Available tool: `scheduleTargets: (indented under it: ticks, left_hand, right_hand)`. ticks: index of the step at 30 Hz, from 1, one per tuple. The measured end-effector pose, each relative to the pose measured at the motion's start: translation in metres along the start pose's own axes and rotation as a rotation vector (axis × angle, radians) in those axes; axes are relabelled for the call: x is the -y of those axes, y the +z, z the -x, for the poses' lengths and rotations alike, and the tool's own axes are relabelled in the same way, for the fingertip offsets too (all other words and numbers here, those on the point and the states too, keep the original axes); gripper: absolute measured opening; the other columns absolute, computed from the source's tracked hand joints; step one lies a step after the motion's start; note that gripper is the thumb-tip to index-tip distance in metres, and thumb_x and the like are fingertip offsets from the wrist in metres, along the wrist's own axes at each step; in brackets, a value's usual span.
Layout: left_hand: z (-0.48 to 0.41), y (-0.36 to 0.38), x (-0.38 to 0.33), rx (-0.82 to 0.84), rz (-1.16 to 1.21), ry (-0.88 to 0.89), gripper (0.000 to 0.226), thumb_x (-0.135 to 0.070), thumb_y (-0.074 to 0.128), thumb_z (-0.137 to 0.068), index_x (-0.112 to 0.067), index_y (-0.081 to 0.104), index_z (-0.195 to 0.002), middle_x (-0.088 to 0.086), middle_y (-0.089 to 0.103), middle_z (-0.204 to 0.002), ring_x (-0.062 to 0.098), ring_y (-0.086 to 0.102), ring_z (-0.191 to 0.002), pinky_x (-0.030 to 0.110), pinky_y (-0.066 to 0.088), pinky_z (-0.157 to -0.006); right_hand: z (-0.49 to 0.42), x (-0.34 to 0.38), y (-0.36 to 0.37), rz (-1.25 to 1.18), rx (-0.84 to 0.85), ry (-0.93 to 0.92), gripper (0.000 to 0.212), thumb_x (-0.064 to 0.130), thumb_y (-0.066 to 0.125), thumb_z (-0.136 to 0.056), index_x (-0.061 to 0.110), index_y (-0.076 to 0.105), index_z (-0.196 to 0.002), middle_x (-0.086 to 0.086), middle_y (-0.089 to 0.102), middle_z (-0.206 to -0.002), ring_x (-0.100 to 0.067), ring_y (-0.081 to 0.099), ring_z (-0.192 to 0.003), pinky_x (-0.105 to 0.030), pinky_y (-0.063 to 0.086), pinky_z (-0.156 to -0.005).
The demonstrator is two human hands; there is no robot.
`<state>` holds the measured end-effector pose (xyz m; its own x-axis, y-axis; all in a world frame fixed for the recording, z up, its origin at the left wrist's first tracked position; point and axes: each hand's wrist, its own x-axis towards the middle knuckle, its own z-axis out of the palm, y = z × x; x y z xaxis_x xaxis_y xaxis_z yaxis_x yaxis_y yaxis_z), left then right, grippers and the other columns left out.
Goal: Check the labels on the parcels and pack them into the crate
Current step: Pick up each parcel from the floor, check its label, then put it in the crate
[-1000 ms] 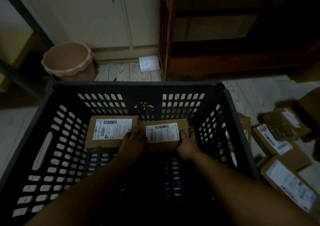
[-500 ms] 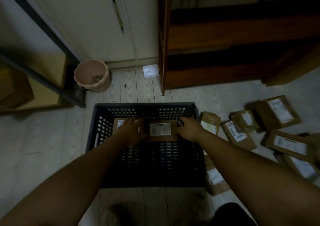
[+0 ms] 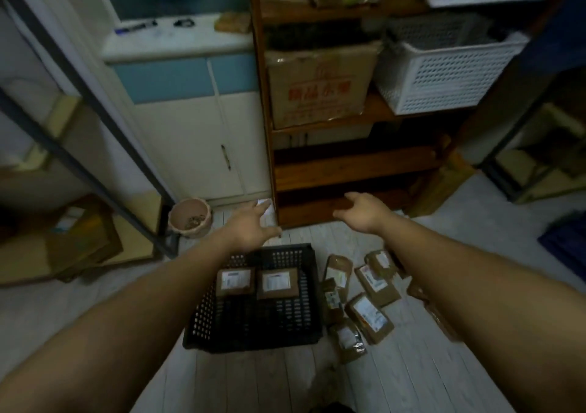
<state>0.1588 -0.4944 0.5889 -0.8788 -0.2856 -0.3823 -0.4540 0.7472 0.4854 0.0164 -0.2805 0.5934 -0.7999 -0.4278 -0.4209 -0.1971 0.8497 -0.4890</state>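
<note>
Black plastic crate (image 3: 203,311) sits on the pale plank floor (image 3: 412,374). Inside it, a left parcel (image 3: 235,281) and a right parcel (image 3: 277,283) lie flat side by side at the far end, labels up. Several loose parcels (image 3: 369,312) lie scattered just right of the crate, so the job looks early, with most of the checking and packing left. Left hand (image 3: 250,225) and right hand (image 3: 361,211) hover above the crate's far side, fingers spread, holding nothing. A pink pot (image 3: 190,217), a white cabinet (image 3: 203,146) and a wooden shelf unit (image 3: 348,171) stand beyond. Nothing appears to block the reach to the loose parcels.
</note>
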Motion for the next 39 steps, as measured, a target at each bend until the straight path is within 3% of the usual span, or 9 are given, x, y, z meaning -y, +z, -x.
scheduleTargets:
  ticks: [4,9,16,19,23,30,39]
  left_hand:
    - [0.044,-0.038,-0.053,-0.053,-0.010,0.112,0.078,-0.046,0.056,-0.089,-0.021,0.014,-0.150,0.008,0.009,-0.158,0.025,0.011,-0.144,0.033,0.014,-0.113]
    - [0.104,-0.061,-0.110,-0.101,-0.046,0.233,0.077,-0.045,0.057,-0.088,-0.023,0.016,-0.149,0.008,0.009,-0.158,0.026,0.011,-0.144,0.039,0.015,-0.116]
    - [0.163,-0.046,-0.189,-0.151,-0.078,0.358,0.078,-0.047,0.058,-0.087,-0.026,0.017,-0.149,0.006,0.008,-0.158,0.025,0.010,-0.144,0.037,0.015,-0.114]
    - [0.178,-0.021,-0.228,-0.129,-0.101,0.388,0.078,-0.048,0.058,-0.086,-0.028,0.016,-0.149,0.005,0.007,-0.158,0.025,0.010,-0.144,0.037,0.015,-0.114]
    - [0.193,0.035,-0.303,-0.061,-0.097,0.431,0.077,-0.046,0.057,-0.088,-0.027,0.015,-0.149,0.005,0.006,-0.159,0.026,0.007,-0.145,0.040,0.014,-0.115]
    - [0.213,0.172,-0.460,0.067,0.123,0.453,0.071,-0.037,0.058,-0.090,-0.023,0.021,-0.149,0.008,0.024,-0.154,0.027,0.029,-0.138,0.039,0.029,-0.111]
    - [0.172,0.292,-0.582,0.254,0.003,0.526,0.074,-0.043,0.059,-0.088,-0.027,0.019,-0.148,0.006,0.021,-0.155,0.027,0.028,-0.138,0.041,0.031,-0.111]
  right_hand:
    - [0.067,0.010,-0.045,-0.031,-0.125,-0.016,0.074,0.049,0.061,-0.086,0.021,0.030,-0.147,-0.007,0.028,-0.154,-0.030,0.035,-0.135,-0.036,0.036,-0.103]
    - [0.158,0.010,-0.083,0.020,-0.204,-0.035,0.072,0.048,0.061,-0.086,0.023,0.030,-0.147,-0.004,0.032,-0.152,-0.027,0.035,-0.135,-0.033,0.035,-0.102]
    - [0.246,-0.043,-0.129,0.059,-0.303,-0.039,0.072,0.049,0.059,-0.087,0.025,0.030,-0.147,-0.004,0.029,-0.154,-0.027,0.033,-0.137,-0.037,0.034,-0.105]
    - [0.276,-0.092,-0.148,0.030,-0.324,-0.021,0.069,0.049,0.059,-0.086,0.026,0.033,-0.145,-0.004,0.035,-0.150,-0.026,0.040,-0.132,-0.037,0.039,-0.102]
    - [0.325,-0.190,-0.170,-0.006,-0.389,0.015,0.064,0.044,0.061,-0.086,0.025,0.039,-0.143,-0.003,0.045,-0.143,-0.023,0.048,-0.124,-0.027,0.038,-0.084]
    - [0.406,-0.388,-0.211,0.052,-0.354,0.259,0.073,0.054,0.058,-0.085,0.024,0.032,-0.146,-0.005,0.038,-0.148,-0.026,0.043,-0.129,-0.031,0.037,-0.093]
    - [0.427,-0.550,-0.232,-0.114,-0.305,0.458,0.074,0.051,0.060,-0.084,0.022,0.032,-0.147,-0.007,0.039,-0.147,-0.026,0.044,-0.128,-0.034,0.038,-0.103]
